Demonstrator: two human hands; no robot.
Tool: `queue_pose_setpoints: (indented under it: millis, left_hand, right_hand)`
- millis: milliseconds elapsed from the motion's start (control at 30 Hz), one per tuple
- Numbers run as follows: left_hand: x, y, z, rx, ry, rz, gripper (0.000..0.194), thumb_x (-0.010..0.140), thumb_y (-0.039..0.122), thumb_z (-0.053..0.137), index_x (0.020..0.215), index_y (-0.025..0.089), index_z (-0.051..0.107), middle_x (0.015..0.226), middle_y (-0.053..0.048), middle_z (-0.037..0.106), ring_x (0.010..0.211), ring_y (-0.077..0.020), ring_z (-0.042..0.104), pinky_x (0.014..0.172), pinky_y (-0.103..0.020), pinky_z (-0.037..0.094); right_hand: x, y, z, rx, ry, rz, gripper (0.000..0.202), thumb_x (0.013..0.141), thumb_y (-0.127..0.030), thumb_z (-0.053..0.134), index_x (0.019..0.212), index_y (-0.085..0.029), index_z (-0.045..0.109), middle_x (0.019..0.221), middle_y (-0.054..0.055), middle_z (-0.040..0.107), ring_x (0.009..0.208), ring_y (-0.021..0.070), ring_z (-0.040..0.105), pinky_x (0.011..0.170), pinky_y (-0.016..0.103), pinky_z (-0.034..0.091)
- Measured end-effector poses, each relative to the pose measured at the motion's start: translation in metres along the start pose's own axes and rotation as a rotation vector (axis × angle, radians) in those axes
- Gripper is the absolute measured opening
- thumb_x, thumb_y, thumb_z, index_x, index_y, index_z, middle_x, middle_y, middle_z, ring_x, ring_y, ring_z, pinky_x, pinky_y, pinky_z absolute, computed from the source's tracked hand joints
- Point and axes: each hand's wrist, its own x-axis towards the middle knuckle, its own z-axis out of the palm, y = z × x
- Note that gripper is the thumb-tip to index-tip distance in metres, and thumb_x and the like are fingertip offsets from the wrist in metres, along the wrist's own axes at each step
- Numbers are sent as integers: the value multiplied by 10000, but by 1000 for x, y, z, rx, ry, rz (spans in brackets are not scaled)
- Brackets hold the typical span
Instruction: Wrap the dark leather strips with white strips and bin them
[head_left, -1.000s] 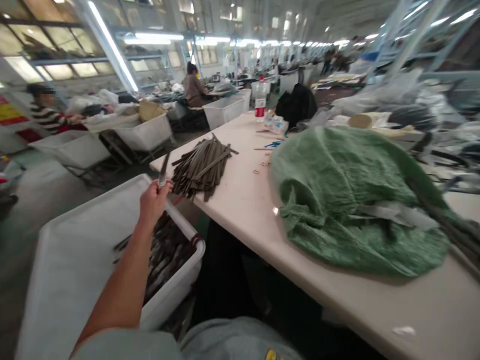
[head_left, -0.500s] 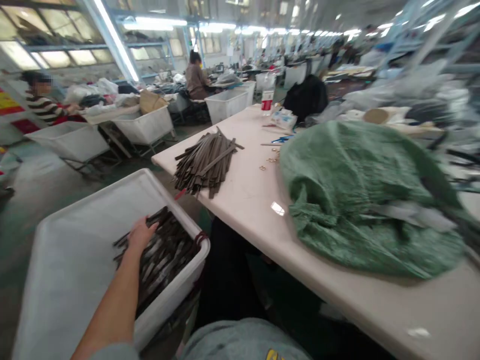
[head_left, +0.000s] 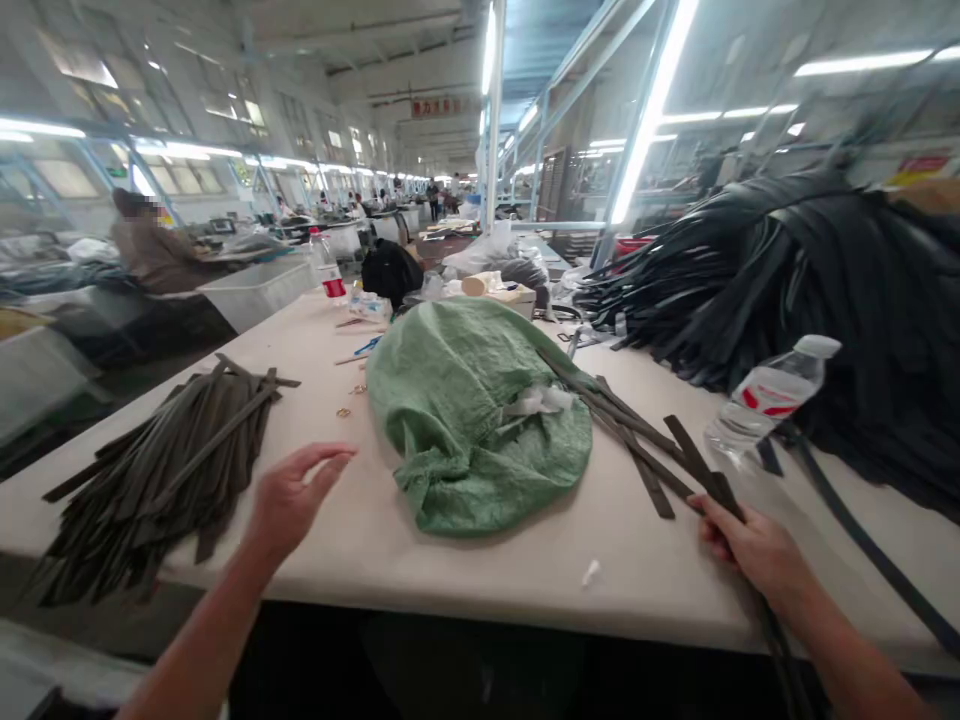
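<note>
On the right side of the table, my right hand [head_left: 757, 550] is closed round a few dark flat strips [head_left: 716, 490], whose lower ends hang past the table's front edge. More strips [head_left: 637, 430] lie between that hand and a crumpled green woven sack [head_left: 465, 420]. My left hand [head_left: 289, 500] is over the table left of the sack, thumb and fingers curved with a gap between them and nothing visible in it. To its left a thick pile of dark brown strips [head_left: 172, 460] is fanned out at the table's edge.
A clear plastic bottle [head_left: 772, 395] stands tilted in view beside a large heap of long black straps [head_left: 817, 290]. Farther back are a red-labelled bottle [head_left: 328, 268], a black bag [head_left: 392, 270] and blue-handled scissors [head_left: 367, 346]. A person [head_left: 157, 245] sits at the far left.
The view has swung right. My left hand has come out of the white bin of strips and is now over the table. My right hand has come into view holding strips.
</note>
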Motion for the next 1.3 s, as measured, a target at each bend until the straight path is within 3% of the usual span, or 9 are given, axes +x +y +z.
queue_pose_setpoints:
  millis: [133, 267, 367, 467, 633, 900, 1033, 1133, 1300]
  left_hand:
    - [42, 62, 110, -172, -317, 216, 264, 858, 430, 572, 812, 212, 713, 831, -28, 725, 784, -187, 658, 768, -279, 491]
    - [80, 98, 207, 95, -403, 353, 177, 850, 354, 620, 908, 204, 693, 926, -33, 707, 893, -179, 636, 845, -267, 456]
    - [101, 104, 257, 256, -394, 345, 303, 772, 332, 715, 1022, 166, 670, 1043, -93, 675, 1002, -225, 598, 906, -310, 431]
    - [111, 99, 283, 332, -411, 328, 237, 757, 313, 726, 930, 155, 694, 984, -109, 676, 960, -236, 602, 879, -328, 434]
    - [116, 94, 274, 376, -387, 342, 196, 867, 329, 583, 813, 201, 721, 914, -76, 695, 892, -194, 610, 831, -299, 427]
    - [120, 93, 199, 283, -181, 379, 273, 917, 259, 459, 907, 200, 726, 1070, -86, 692, 1011, -201, 605, 938, -319, 414]
    - [80, 90, 174, -97, -73, 373, 231, 873, 222, 533, 997, 220, 728, 1117, -67, 683, 1024, -200, 621, 929, -326, 465]
    - [37, 90, 163, -397, -71, 371, 188, 854, 267, 605, 977, 253, 746, 1150, -69, 672, 990, -214, 642, 898, -350, 503]
    - [-9, 92, 153, -305, -51, 613, 256, 868, 184, 591, 1012, 340, 734, 1183, -46, 667, 1061, -213, 611, 904, -366, 505]
  right_hand:
    - [3, 16, -1, 30, 1, 25, 439, 728, -552, 573, 862, -145, 667, 534, 22, 596, 382, 145, 497, 354, 260, 393]
    - [-2, 19, -1, 22, 30, -12, 449, 782, -574, 530, 882, -153, 649, 549, 15, 597, 404, 149, 520, 380, 256, 413]
    - [-7, 17, -1, 12, 39, -46, 429, 814, -567, 506, 881, -163, 633, 559, 14, 597, 421, 152, 535, 394, 255, 422]
    - [-9, 17, -2, 20, 39, -62, 432, 829, -573, 496, 897, -166, 626, 577, 17, 597, 428, 152, 540, 385, 249, 416]
    - [-8, 22, -1, 63, 31, -60, 469, 833, -608, 495, 930, -165, 614, 585, 12, 585, 433, 151, 531, 380, 246, 411]
    - [-5, 26, -3, 65, 28, -43, 448, 828, -590, 507, 926, -169, 624, 588, 9, 591, 438, 147, 528, 414, 258, 416]
    - [-11, 18, -3, 225, 20, 21, 472, 754, -605, 601, 898, -157, 634, 566, -4, 567, 400, 115, 453, 369, 237, 347]
    - [-28, -1, 8, 435, -79, 97, 464, 708, -587, 688, 859, -151, 638, 529, -38, 512, 355, 66, 357, 333, 199, 229]
    - [-64, -52, 47, 652, -444, 135, 470, 729, -574, 710, 886, -135, 659, 459, -81, 436, 326, 26, 269, 329, 172, 146]
